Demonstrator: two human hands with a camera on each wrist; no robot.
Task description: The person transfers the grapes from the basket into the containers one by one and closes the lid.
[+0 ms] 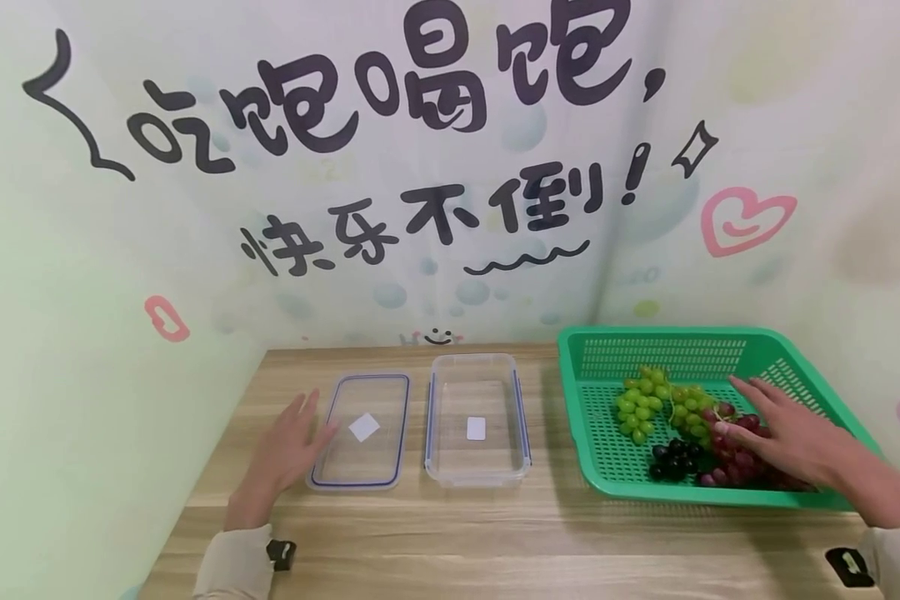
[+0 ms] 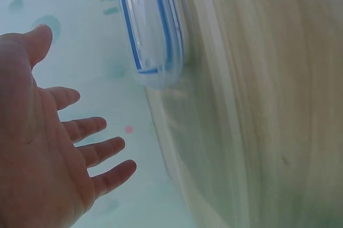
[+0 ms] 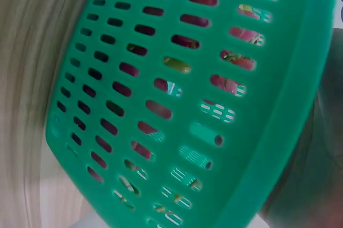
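Note:
My left hand (image 1: 288, 446) hovers beside the lid (image 1: 378, 396), fingers spread, holding nothing. The lid is clear with a blue seal and a white label, and lies flat on the table. In the left wrist view the hand (image 2: 48, 142) has its fingers apart. My right hand (image 1: 791, 429) reaches over the green basket (image 1: 592, 483), fingers extended and thumb close over the red grapes (image 1: 738, 467). Green grapes (image 1: 641, 404) and black grapes (image 1: 675, 460) lie beside them. In the right wrist view the basket wall (image 3: 123, 110) hides most of the grapes.
A clear rectangular container (image 1: 476, 458) with a white label stands between the lid and the basket on the wooden table (image 1: 420, 542). A printed wall hanging (image 1: 420, 292) closes off the back.

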